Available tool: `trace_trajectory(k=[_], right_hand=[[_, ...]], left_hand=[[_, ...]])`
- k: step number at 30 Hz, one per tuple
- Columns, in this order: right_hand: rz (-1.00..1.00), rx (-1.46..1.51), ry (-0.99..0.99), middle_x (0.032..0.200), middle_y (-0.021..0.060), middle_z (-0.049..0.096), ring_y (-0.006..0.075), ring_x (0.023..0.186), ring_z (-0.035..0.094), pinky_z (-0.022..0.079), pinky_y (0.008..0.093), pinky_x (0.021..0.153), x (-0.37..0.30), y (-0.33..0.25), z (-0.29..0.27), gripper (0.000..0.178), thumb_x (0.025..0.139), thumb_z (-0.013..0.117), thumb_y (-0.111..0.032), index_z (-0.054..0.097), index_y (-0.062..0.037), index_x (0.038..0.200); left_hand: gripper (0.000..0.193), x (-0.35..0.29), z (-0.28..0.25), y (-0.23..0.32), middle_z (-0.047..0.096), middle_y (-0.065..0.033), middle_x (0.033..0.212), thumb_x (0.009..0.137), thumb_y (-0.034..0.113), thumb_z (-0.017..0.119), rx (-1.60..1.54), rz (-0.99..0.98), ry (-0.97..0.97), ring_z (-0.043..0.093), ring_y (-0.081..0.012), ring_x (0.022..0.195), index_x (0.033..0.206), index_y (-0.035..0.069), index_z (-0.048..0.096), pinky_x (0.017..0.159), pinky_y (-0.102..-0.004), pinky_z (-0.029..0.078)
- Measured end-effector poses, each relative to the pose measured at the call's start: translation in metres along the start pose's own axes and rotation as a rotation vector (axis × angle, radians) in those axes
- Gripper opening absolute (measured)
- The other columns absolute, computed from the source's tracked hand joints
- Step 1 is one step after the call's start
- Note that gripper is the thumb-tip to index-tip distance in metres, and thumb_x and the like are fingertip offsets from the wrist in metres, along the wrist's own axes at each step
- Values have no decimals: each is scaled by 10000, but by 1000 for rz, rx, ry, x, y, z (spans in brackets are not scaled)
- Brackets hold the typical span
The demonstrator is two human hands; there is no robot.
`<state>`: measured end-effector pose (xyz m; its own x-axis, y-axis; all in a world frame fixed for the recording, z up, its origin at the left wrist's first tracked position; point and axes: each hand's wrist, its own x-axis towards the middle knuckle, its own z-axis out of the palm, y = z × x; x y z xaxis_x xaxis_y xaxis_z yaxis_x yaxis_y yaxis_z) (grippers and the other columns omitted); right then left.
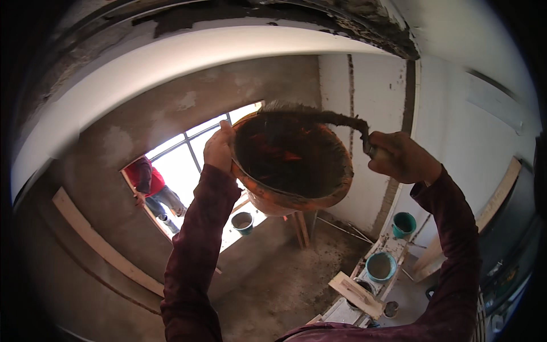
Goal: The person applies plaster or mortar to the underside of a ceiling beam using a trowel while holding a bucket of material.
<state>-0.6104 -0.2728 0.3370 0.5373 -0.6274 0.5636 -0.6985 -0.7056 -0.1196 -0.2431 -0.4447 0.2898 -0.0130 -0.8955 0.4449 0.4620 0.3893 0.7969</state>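
My left hand [219, 149] grips the left rim of an orange bowl [274, 198], which is raised in front of me and tilted so that its dark, smeared inside shows. In my closed right hand [401, 157] is the handle of a trowel [325, 116]. Grey mortar cakes the trowel's bent neck. Its blade lies across the bowl's far rim, pointing left, and part of the blade is hard to make out. How much mortar the bowl holds is too dark to tell.
A person in red [147, 179] is by the bright window [188, 154] at left. A bucket [242, 222] stands below it. At lower right, a plank platform carries a green bucket [404, 225], a blue bucket [381, 267] and a wooden board [357, 294]. A rough beam [273, 17] crosses overhead.
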Motion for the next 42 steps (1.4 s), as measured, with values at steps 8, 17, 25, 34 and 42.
trace_trajectory(k=[8, 17, 25, 34, 42], right_hand=[[-146, -103, 142, 689, 203, 518, 435, 669, 535, 415, 451, 587, 24, -19, 1, 314, 911, 610, -220, 487, 29, 1058], [-58, -327, 219, 706, 186, 521, 428, 689, 533, 406, 464, 610, 21, -45, -27, 261, 919, 615, -203, 470, -24, 1043], [103, -558, 174, 698, 181, 535, 431, 677, 530, 409, 457, 590, -18, -98, -88, 255, 902, 631, -156, 474, -16, 1046], [342, -796, 132, 737, 224, 565, 448, 684, 537, 414, 480, 612, -32, -158, -146, 183, 917, 590, -135, 485, -5, 989], [337, -927, 119, 785, 226, 606, 447, 733, 581, 435, 479, 627, -8, -131, -171, 197, 953, 558, -176, 489, -14, 1040]], left_hand=[[455, -22, -9, 75, 666, -104, 848, 1034, 381, 450, -125, -17, 37, 650, -196, 704, 993, -43, 610, 678, -319, 554], [408, -31, 17, 123, 655, -100, 827, 1019, 348, 500, -60, -37, 27, 638, -203, 681, 961, -42, 605, 675, -331, 559], [500, 20, 37, 91, 643, -100, 946, 989, 447, 528, 51, 24, -59, 613, -206, 842, 947, -34, 656, 784, -338, 508], [626, 38, 118, 59, 664, -191, 1013, 985, 516, 384, 395, 30, 44, 630, -272, 929, 1069, -54, 629, 854, -344, 477], [476, 9, 159, 62, 649, -283, 1103, 1036, 327, 262, 640, 192, -65, 600, -387, 1116, 1200, -12, 552, 993, -395, 444]])
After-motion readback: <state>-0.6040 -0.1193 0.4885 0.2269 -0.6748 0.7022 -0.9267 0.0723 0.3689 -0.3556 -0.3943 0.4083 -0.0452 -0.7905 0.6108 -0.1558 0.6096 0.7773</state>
